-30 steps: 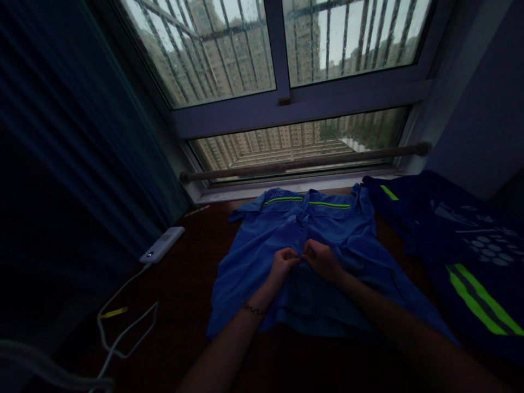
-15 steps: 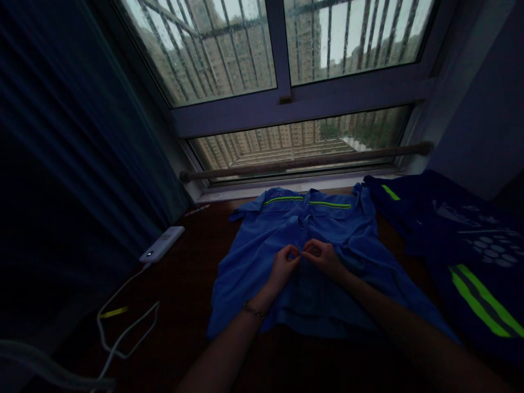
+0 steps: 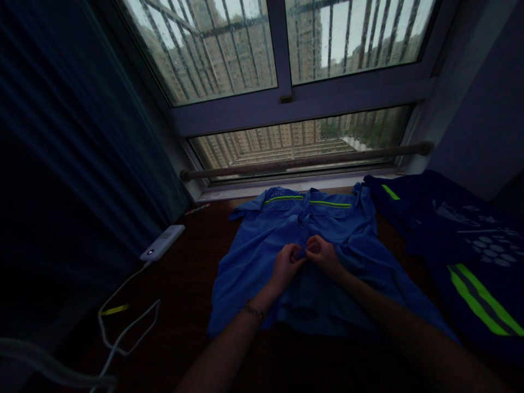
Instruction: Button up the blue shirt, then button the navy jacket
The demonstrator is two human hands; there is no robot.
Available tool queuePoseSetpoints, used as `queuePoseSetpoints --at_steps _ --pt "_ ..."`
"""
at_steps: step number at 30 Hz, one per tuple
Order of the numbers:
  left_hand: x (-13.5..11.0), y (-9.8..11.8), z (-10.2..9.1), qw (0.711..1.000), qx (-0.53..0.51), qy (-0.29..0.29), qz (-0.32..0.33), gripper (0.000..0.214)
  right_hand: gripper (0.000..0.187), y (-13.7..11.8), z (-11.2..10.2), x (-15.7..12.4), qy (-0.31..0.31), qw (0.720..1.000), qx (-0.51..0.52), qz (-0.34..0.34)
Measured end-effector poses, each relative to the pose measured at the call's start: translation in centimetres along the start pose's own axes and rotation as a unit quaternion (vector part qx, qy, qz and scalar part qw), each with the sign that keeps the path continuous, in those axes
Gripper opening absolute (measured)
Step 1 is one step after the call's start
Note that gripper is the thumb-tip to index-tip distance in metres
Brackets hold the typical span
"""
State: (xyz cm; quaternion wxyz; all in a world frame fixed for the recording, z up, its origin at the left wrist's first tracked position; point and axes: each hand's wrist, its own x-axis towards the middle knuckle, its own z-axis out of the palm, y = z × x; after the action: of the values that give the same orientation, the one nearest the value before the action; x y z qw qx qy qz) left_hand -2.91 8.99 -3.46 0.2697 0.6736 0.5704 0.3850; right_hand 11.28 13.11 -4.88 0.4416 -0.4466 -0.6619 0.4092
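A blue short-sleeved work shirt (image 3: 254,273) with thin yellow-green stripes across its chest lies spread on the dark wooden surface, its collar end toward the window. My left hand (image 3: 287,265) pinches the shirt's front at its middle line, thumb and index finger together. Close beside it, my right hand (image 3: 323,255) pinches the same front edge, its fingertips almost touching those of the left. Any button between the fingertips is too small and dark to make out. A bracelet circles my left wrist.
To the right lies a dark blue garment (image 3: 434,218) with wide yellow-green bands. On the left are a white power bank (image 3: 164,243), its white cable (image 3: 123,284) and a small yellow strip (image 3: 115,310). A curtain (image 3: 123,136) hangs left; a horizontal bar (image 3: 307,162) crosses the window.
Both hands have shifted slightly; the left fingertips moved a little right and the right hand rose a bit. The shirt lies in the same place.
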Motion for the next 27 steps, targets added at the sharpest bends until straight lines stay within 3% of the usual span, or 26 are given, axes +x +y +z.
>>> queuePoseSetpoints --at_steps 5,10,12,14,17,19,21,24,27 --pt "-0.6 2.5 -0.3 0.999 0.021 0.045 -0.014 0.018 0.024 0.8 -1.2 1.5 0.125 0.985 0.087 0.087" --pt "-1.3 3.8 -0.7 0.994 0.045 -0.094 -0.035 0.021 0.030 1.3 -1.9 2.4 0.182 0.968 0.136 0.106" --pt "-1.1 3.6 -1.0 0.991 0.048 -0.117 -0.039 0.019 0.031 1.2 -2.0 2.5 0.193 0.965 0.145 0.105" --pt "-0.7 3.3 -1.5 0.993 0.046 -0.102 -0.048 0.018 0.030 0.6 -2.2 2.5 0.207 0.964 0.139 0.094" --pt "0.1 2.6 -2.3 0.997 0.060 -0.021 -0.044 0.018 0.027 -1.5 -2.5 2.1 0.233 0.970 0.059 0.033" --pt "0.6 1.8 -2.7 0.996 0.074 0.052 -0.020 0.018 0.021 -3.2 -2.5 1.5 0.201 0.979 -0.012 -0.034" --pt "1.0 0.8 -2.8 0.993 0.073 0.092 -0.005 0.019 0.014 -4.2 -1.9 0.7 0.104 0.989 -0.054 -0.092" --pt "1.3 -0.6 -2.6 0.996 0.033 0.069 -0.036 0.023 0.009 -3.6 -0.5 -0.3 -0.034 0.989 -0.072 -0.128" --pt "1.5 -1.5 -2.3 0.993 -0.044 0.009 -0.108 0.027 0.008 -1.6 0.6 -0.6 -0.069 0.987 -0.084 -0.117"
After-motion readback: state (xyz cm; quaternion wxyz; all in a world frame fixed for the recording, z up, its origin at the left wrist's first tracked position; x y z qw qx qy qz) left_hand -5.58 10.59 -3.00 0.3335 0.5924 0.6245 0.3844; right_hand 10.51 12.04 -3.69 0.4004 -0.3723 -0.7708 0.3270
